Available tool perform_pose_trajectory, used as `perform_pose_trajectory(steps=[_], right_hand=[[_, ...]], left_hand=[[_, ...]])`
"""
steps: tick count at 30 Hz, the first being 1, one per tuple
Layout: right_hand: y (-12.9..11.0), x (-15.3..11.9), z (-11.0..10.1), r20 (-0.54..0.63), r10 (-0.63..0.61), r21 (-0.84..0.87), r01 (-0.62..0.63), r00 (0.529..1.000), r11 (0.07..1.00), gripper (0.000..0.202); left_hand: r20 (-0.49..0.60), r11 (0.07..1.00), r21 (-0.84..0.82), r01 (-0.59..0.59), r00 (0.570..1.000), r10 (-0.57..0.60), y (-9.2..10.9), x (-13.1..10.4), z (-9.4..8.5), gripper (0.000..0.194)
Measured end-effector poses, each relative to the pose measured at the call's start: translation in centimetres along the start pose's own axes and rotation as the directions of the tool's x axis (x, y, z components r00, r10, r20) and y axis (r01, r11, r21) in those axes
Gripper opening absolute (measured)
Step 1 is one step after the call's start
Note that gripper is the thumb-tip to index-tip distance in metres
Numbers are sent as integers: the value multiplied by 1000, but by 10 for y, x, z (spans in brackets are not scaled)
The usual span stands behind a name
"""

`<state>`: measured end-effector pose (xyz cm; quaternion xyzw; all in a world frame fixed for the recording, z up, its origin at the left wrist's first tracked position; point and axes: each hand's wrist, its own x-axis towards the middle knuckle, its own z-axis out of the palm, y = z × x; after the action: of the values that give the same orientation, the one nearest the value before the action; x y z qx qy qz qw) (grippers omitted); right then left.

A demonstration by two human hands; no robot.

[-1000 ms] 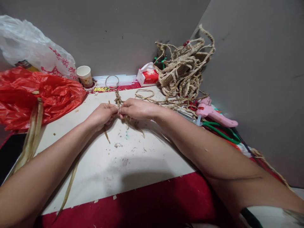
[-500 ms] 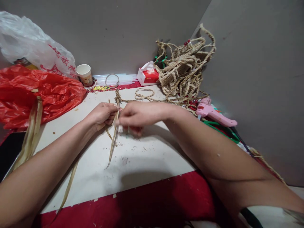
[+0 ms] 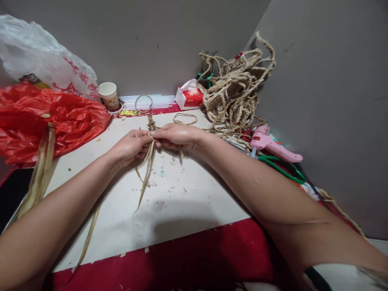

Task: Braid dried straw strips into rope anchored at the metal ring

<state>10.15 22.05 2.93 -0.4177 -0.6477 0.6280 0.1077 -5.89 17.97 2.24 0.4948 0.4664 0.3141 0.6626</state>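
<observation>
Over the white board [image 3: 194, 190], my left hand [image 3: 133, 146] pinches the strands of a straw braid [image 3: 150, 122]. My right hand [image 3: 174, 135] is closed on the same strands, its fingertips touching those of my left hand. The knotted part of the braid lies just beyond the fingers. Loose straw strips [image 3: 146, 178] hang toward me below the hands, and a short end shows under my right hand. The exact crossing of the strands is hidden by my fingers.
Red plastic bag [image 3: 60, 121] and long straw strips [image 3: 39, 173] at left. Paper cup [image 3: 108, 96], wire ring [image 3: 143, 104] and tissue pack [image 3: 189, 96] stand along the back. A braided rope heap [image 3: 236, 89], pink glue gun [image 3: 273, 145] and green-handled tool [image 3: 281, 169] are at right.
My right hand has moved up and away from me, from above the hanging strips to the fingertips of my left hand, and has closed on the strands. My left hand stays in place.
</observation>
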Motion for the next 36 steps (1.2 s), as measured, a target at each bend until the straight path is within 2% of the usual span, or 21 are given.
perform_pose_trajectory(steps=[3,7,10,13,16,20,23,26,28,32,36], right_hand=[[1,1,-4,69,41,71,-46,997,996,39],[2,2,-1,119,32,240,-59,992,969,38],[1,2,1,92,31,298,-57,995,953,38],[1,1,4,57,39,322,-56,998,945,38],[3,3,9,24,52,360,-57,998,931,36],[6,3,21,-61,90,465,-51,994,884,32],[8,0,29,-160,128,522,-26,979,852,34],[9,-3,36,-265,126,504,26,956,863,38],[11,-5,38,-283,104,489,50,954,871,39],[15,-6,37,-207,97,523,27,974,852,37],[16,-8,32,-160,115,549,-9,980,836,22]], left_hand=[[-15,998,59,-1,1000,2,2,-1,-1,16],[-48,993,118,-14,999,19,8,-3,-2,16],[-70,983,185,-7,997,21,12,-5,-4,14],[-118,943,333,-8,992,50,13,-5,-8,15],[-197,818,576,2,971,136,13,-5,-8,18],[-216,458,887,60,931,295,11,-10,3,27],[-209,184,971,149,906,367,8,-18,21,34],[-145,5,988,155,915,377,0,-25,38,33],[-93,-34,993,112,935,343,-6,-26,44,32],[-59,8,998,60,955,290,-9,-30,50,30],[103,18,994,-107,983,154,10,-46,55,25]])
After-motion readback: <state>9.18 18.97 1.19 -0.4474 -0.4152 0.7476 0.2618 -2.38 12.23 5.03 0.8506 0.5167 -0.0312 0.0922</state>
